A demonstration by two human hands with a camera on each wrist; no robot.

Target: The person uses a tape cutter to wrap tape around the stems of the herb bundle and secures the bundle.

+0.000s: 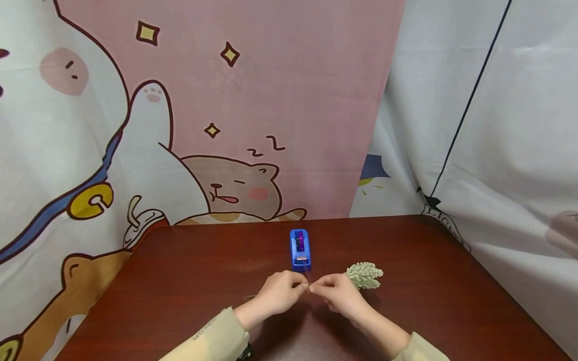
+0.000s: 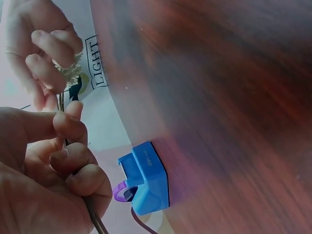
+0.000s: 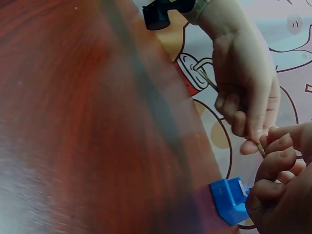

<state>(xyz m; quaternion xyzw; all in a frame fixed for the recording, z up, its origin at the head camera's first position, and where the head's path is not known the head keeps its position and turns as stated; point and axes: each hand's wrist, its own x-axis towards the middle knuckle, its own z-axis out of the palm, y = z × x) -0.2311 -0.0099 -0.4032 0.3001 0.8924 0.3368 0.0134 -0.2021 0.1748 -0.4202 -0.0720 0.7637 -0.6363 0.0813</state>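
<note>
Thin brown stems (image 2: 95, 214) run through the curled fingers of my left hand (image 1: 279, 295), which grips them. My right hand (image 1: 340, 297) pinches the same stems close beside it, the fingertips of both hands nearly meeting. Pale green, grain-like heads (image 1: 365, 275) stick out past my right hand in the head view. Beyond the fingers stands a blue tape dispenser (image 1: 295, 260) with a purple roll core (image 1: 301, 241). A faint see-through strip (image 1: 307, 273) shows between the dispenser's front and the fingertips. The stem ends poke out behind my left hand.
The dark red-brown table (image 1: 203, 265) carries the dispenser beyond both hands. A cloth backdrop (image 1: 316, 125) with cartoon animals hangs behind the table's far edge, and a white cloth (image 1: 510, 150) along its right side.
</note>
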